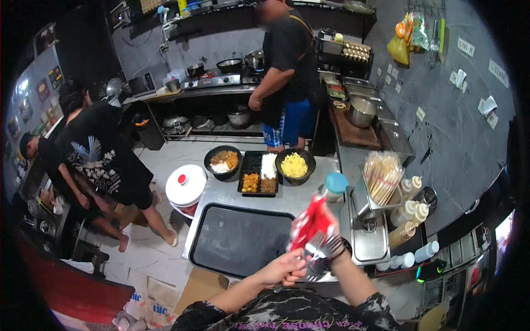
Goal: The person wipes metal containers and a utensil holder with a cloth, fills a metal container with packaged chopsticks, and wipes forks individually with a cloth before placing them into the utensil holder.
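Over the near right part of the steel table, my two hands are close together. My left hand (284, 268) is closed around metal cutlery, and the tines of a fork (317, 243) show between the hands. My right hand (331, 223) grips a crumpled red and white cloth or wrapper (309, 223); blur hides which. Just beyond stands a jar with a blue lid (336, 182). A black serving tray (243, 237) lies left of my hands. Farther back are a bowl of yellow food (294, 165), a compartment food tray (252, 161) and another black bowl (223, 161).
Wrapped chopsticks (382, 174) stand in a metal holder at right, beside several sauce bottles (406, 212). A white drink cooler (186, 186) is at the table's left. One person (290, 60) stands by the stoves; two others (105, 149) bend over at left.
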A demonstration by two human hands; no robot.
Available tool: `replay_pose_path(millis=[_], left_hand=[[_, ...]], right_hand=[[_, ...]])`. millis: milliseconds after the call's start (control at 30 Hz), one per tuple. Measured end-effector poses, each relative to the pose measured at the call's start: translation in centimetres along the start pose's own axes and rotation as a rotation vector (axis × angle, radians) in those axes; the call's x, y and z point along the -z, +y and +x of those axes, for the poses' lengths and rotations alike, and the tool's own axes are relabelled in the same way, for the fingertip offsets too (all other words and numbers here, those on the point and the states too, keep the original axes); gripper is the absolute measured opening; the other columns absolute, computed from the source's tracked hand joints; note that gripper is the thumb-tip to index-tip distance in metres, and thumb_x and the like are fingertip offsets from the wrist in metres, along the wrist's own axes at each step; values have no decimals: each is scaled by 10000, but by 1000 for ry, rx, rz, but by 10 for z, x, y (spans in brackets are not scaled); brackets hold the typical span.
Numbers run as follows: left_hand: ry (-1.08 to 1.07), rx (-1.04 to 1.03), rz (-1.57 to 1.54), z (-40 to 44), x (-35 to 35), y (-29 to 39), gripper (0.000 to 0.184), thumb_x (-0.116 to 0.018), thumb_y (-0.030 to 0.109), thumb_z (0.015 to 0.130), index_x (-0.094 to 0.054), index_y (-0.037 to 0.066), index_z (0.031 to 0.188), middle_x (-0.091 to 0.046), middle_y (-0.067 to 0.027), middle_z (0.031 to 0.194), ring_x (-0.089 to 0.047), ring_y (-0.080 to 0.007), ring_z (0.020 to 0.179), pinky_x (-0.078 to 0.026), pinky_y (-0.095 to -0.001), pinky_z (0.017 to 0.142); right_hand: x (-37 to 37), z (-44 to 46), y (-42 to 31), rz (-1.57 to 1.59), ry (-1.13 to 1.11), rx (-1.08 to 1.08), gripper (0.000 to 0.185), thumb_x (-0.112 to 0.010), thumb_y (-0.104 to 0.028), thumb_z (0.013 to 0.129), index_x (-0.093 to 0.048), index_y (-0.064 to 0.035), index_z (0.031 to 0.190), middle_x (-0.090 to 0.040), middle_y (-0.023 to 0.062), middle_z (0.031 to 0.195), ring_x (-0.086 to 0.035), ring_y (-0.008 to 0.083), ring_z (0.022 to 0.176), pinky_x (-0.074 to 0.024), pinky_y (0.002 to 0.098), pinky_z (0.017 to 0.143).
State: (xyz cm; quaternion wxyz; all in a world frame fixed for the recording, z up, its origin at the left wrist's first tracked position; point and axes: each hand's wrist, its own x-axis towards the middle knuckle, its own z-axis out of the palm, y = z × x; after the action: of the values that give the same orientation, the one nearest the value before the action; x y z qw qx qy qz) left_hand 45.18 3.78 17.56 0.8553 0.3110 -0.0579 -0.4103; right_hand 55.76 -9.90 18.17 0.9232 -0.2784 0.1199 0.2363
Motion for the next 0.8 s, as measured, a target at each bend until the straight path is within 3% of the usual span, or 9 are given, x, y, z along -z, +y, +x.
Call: replay_pose_path(millis=[67,133,167,333,400,500,567,667,800], left_hand=[[28,144,-102,8,22,-10,198,-425,208,985,-429,60,1118,-322,36,645,-238,-29,452,-164,-185,370],[-73,138,-158,7,28,-16,240,-418,232,988,-441,28,1112,-323,46,630,-226,-9,428,-138,-172,344],[-52,126,-144,5,25,-16,234,-412,235,990,-439,35,1108,-323,47,629,-224,-8,428,-140,-172,343],[23,104,-126,9,19,-4,189,-408,239,994,-433,79,1092,-313,49,625,-214,-6,420,-136,-175,329],[26,106,-141,7,19,1,192,-417,244,991,-435,79,1087,-313,46,621,-213,-7,417,-138,-173,327],[-98,173,-154,-13,35,2,187,-404,235,993,-442,68,1069,-318,53,614,-238,-18,417,-153,-173,323],[-2,60,-82,-23,51,11,184,-399,227,994,-451,65,1065,-337,49,613,-262,-25,422,-175,-176,327],[223,-118,24,-33,51,40,189,-387,210,993,-483,58,1052,-416,29,621,-328,-43,437,-252,-188,348],[252,-165,274,-18,51,64,213,-424,231,988,-512,51,1059,-499,0,621,-367,-48,420,-282,-185,376]], right_hand=[[14,-18,6,153,-479,-233,487,-399,-523,891,-508,-90,695,-457,36,536,-439,184,509,-365,320,568],[35,-19,22,374,-615,-99,563,-323,-548,891,-473,-95,591,-428,30,517,-365,168,465,-311,317,548],[38,-23,24,322,-570,6,517,-303,-463,916,-401,-108,553,-383,8,499,-342,135,465,-298,307,533],[32,-15,16,305,-405,209,581,-280,-505,913,-426,-97,527,-403,21,466,-363,155,419,-328,326,512],[29,-9,8,226,-204,431,603,-251,-535,890,-405,-120,480,-381,23,394,-370,180,341,-333,317,410],[38,-6,-49,82,242,838,539,-340,-567,887,-402,-163,535,-394,3,389,-382,168,301,-355,337,319],[54,-21,-85,62,110,1055,528,-359,-529,902,-446,-119,581,-417,-2,431,-384,124,308,-324,253,312],[50,-50,-78,29,82,902,432,-379,-445,936,-531,-60,813,-409,-6,472,-378,112,339,-308,236,339],[52,-78,-31,-311,233,781,329,-381,-345,966,-498,-82,807,-436,17,474,-383,137,337,-330,260,349]])
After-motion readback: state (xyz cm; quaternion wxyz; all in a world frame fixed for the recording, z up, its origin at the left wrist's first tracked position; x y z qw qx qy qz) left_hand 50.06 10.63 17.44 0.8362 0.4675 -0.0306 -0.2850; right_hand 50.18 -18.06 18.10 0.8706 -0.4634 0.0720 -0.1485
